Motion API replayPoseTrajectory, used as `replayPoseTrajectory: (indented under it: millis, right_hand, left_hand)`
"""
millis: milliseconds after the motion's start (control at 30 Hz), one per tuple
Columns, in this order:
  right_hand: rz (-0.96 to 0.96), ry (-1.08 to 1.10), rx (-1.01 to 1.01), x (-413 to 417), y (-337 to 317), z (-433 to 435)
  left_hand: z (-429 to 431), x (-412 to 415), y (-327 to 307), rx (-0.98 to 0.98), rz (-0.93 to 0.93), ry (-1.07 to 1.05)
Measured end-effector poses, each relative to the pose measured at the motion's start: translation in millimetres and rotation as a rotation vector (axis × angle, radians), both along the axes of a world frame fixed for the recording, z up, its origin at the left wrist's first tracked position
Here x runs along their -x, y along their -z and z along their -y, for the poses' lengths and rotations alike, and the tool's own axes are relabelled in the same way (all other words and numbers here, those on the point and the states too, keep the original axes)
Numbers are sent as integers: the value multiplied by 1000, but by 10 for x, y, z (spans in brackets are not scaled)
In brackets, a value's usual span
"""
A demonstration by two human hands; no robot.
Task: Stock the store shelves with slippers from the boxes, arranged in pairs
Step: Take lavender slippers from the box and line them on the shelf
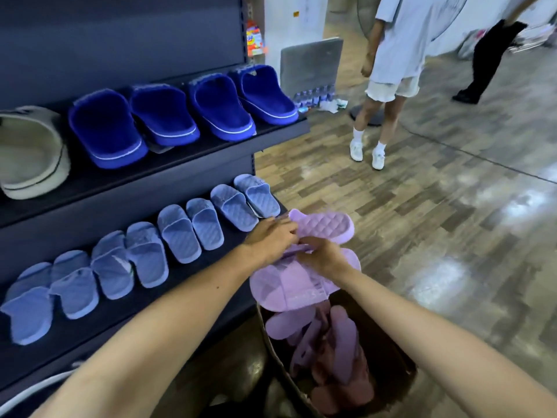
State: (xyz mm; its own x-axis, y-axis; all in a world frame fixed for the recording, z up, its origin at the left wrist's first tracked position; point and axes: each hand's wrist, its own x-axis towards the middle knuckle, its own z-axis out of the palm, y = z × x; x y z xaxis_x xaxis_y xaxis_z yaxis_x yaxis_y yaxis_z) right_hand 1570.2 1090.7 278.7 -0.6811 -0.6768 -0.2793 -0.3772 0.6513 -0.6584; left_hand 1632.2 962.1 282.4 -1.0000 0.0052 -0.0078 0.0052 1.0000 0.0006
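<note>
Head view: two lilac slippers are held just above an open cardboard box point(391, 348), which stands on the floor at the end of the shelving and is filled with more lilac and pink slippers. The upper lilac slipper point(327, 226) is held at its near end by the left hand point(269, 238), the grip closed on it just off the end of the lower shelf point(69, 333). The lower lilac slipper point(286, 286) is held by the curled fingers of the right hand point(325, 259) (this grip is likewise closed). Pale blue slippers point(177, 236) are lined up in pairs along the lower shelf, and dark blue slippers point(168, 116) are set on the upper shelf point(211, 150).
</note>
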Motion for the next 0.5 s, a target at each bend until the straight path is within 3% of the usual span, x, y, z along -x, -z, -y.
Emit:
replayPoseTrajectory:
  millis: [167, 267, 367, 433, 500]
  right_hand:
    - [169, 80, 19, -226, 137, 217]
    - [274, 71, -18, -344, 190, 363]
    - [627, 180, 100, -535, 144, 470]
    - [856, 244, 230, -715, 94, 542]
    - [1022, 278, 320, -973, 78, 630]
  left_hand:
    - [107, -289, 106, -89, 53, -60]
    - [90, -552, 154, -212, -72, -137]
    - [93, -948, 273, -406, -131, -421]
    - [110, -1265, 339, -524, -43, -583]
    - [137, -1586, 410, -519, 78, -683]
